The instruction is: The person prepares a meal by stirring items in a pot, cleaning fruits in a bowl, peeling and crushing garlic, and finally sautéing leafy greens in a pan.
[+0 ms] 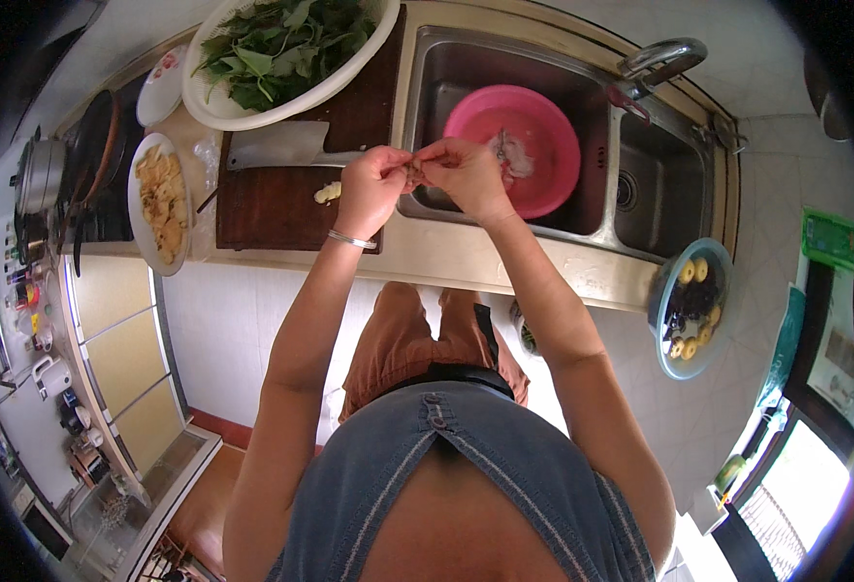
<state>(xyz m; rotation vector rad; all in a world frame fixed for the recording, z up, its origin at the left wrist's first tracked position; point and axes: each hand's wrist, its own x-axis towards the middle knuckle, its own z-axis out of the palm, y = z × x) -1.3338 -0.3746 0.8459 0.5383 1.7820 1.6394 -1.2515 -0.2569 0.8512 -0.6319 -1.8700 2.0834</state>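
My left hand (371, 189) and my right hand (467, 174) meet over the gap between the chopping board and the sink. Their fingertips pinch a small brownish piece of food (414, 173), mostly covered by the fingers. Beyond my right hand, a pink basin (554, 185) stands in the larger sink bowl, with pale, whitish food (517, 157) in water inside it. A cleaver (277, 144) lies across the dark wooden chopping board (270, 211), its handle passing behind my left hand. Peeled pale pieces (327, 192), perhaps garlic or ginger, rest on the board beside that hand.
A white colander (281, 115) of leafy greens (288, 54) overlaps the board's far side. To the left are an oval plate of yellowish food (161, 207) and a flowered plate (161, 86). A faucet (652, 65) arches over the sink; a blue bowl (656, 313) sits at the right corner.
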